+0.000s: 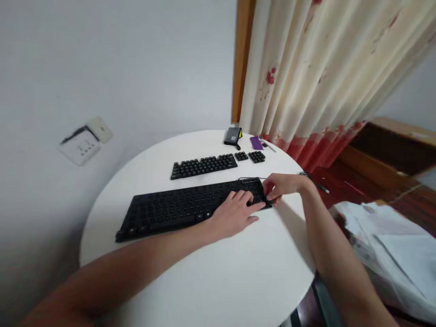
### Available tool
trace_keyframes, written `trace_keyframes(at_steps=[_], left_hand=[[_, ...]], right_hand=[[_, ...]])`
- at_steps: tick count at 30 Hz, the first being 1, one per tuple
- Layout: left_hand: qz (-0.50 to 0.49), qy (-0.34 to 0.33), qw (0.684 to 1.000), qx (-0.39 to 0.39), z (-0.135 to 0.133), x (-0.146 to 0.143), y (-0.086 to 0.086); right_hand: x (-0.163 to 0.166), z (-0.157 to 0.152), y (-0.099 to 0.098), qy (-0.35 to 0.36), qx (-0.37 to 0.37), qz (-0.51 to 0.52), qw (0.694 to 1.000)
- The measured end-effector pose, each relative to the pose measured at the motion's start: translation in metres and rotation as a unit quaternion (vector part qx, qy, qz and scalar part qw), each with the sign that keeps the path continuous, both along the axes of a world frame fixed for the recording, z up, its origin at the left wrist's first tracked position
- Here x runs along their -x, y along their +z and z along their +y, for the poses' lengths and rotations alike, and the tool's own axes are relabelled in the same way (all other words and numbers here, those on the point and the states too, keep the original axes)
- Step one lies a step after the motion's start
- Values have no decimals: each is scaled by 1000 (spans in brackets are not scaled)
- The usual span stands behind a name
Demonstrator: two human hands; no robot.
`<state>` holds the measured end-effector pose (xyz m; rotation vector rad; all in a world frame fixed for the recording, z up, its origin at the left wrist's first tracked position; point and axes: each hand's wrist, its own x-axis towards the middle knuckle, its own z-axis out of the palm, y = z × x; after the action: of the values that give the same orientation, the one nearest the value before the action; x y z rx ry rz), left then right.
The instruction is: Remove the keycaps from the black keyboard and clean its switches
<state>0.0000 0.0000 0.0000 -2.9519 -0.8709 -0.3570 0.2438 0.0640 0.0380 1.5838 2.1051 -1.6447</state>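
Observation:
A black keyboard (177, 202) lies across the white table, most of its keycaps off and small round posts showing. My left hand (235, 213) rests palm down on its right part, fingers stretched out and apart, thumb towards the right end. At the right end of the keyboard, my right hand (281, 185) is bent down with its fingers closed together near the number pad; what is between the fingertips is hidden. Behind the keyboard, loose black keycaps stand grouped in rows: a large block (204, 166), a small block (241, 156) and another block (256, 157).
Towards the back of the round table (218, 281) lie a dark grey and yellow object (233, 136) and a purple packet (256, 143). A cable runs behind the keyboard. A curtain (289, 91) hangs at the back right, and a plastic-covered pile (391, 250) is beside the table.

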Motion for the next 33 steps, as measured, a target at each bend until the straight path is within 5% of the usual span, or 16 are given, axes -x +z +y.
trace_keyframes(at_steps=[12,23,33], left_hand=[[4,0,1000,-12,0,2,-2],[2,-1,1000,-9,0,0,-2],[7,2,1000,-13,-1,0,-1]], right_hand=[[7,-5,0,-44,7,-5,999],[23,-13,11,-19,-73,-122,990],[14,-7,3,-20,-24,-43,999]])
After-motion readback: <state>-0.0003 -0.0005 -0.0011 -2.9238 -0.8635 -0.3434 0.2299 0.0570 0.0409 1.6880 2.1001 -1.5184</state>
